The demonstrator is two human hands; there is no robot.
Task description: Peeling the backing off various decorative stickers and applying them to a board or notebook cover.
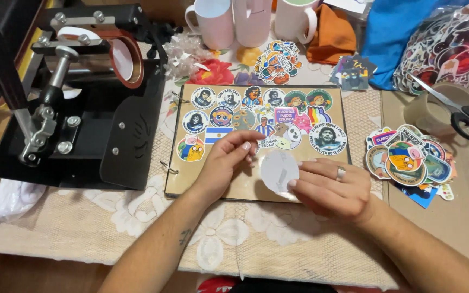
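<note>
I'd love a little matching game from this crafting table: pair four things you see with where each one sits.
Things:
1. round white sticker
2. black scissors
3. black press machine
4. white mugs

Places:
A. far edge of the table, top centre
B. left of the brown sticker board
C. between the left hand and right hand
D. far right, on a tape roll

Pairs: 1-C, 2-D, 3-B, 4-A
</note>
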